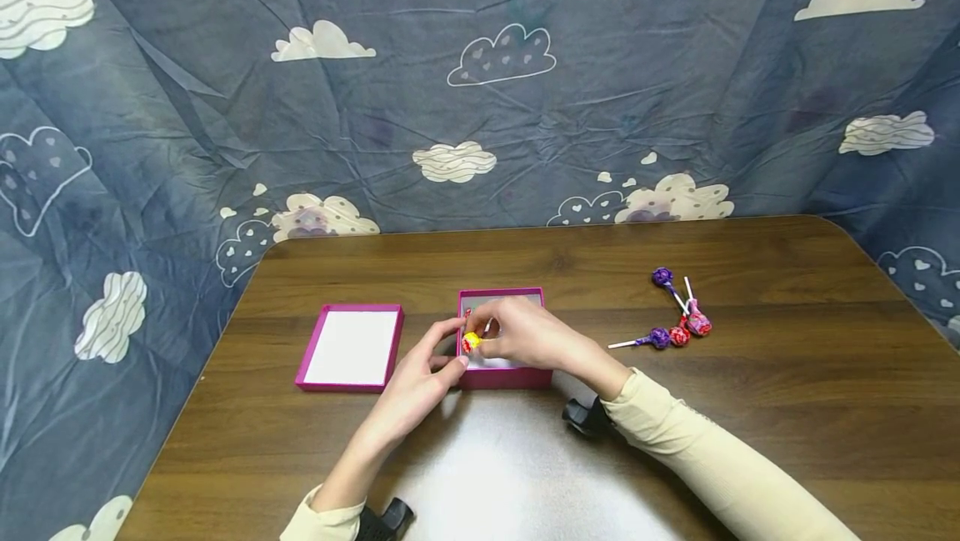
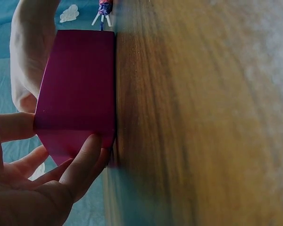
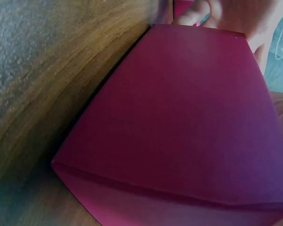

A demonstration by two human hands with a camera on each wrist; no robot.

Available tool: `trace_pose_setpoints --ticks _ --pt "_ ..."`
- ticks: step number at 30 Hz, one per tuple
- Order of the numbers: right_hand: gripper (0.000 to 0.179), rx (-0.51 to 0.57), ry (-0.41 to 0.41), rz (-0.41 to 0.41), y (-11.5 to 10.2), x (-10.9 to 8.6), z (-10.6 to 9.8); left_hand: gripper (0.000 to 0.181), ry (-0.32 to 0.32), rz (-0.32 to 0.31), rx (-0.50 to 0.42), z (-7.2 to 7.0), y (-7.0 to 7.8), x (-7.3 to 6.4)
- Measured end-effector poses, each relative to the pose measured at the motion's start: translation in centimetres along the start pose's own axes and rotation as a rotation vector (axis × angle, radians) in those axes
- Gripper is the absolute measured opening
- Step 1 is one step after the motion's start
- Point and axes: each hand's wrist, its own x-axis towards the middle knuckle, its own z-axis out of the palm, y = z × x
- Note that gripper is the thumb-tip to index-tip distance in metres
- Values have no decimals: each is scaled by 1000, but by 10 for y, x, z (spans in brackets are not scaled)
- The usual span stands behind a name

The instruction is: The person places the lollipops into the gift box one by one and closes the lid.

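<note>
An open magenta box [image 1: 504, 378] with a pale inside sits at the table's middle. My left hand [image 1: 412, 383] holds its left side, thumb at the near corner and index finger at the rim; the left wrist view shows the fingers against the magenta wall [image 2: 80, 80]. Inside the box opening, my right hand [image 1: 517, 331] pinches a lollipop [image 1: 471, 343] with a yellow and red wrapper. Its stick is mostly hidden by the fingers. A bit of red shows by the box's left inner wall. In the right wrist view the box wall [image 3: 174, 113] hides the right fingertips.
Left of the box lies its magenta lid [image 1: 352, 347], white inside facing up. To the right are several lollipops: purple ones [image 1: 660, 338], a red one [image 1: 679, 333] and a pink one [image 1: 699, 321]. A cloud-patterned cloth [image 1: 495, 132] hangs behind the wooden table [image 1: 247, 433].
</note>
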Motion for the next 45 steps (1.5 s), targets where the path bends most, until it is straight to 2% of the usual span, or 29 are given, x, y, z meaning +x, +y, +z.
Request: trace_pose_setpoints --ticks 8,23,38,45 --pt "13 -85 23 4 1 3 8 50 7 -1 5 1 1 0" --pt "21 -110 33 -39 0 3 7 50 8 -17 6 1 2 1" --pt "23 -69 24 -25 2 3 6 49 5 -8 0 2 1 1" --pt "20 5 -33 6 0 5 0 51 10 -8 7 1 1 0"
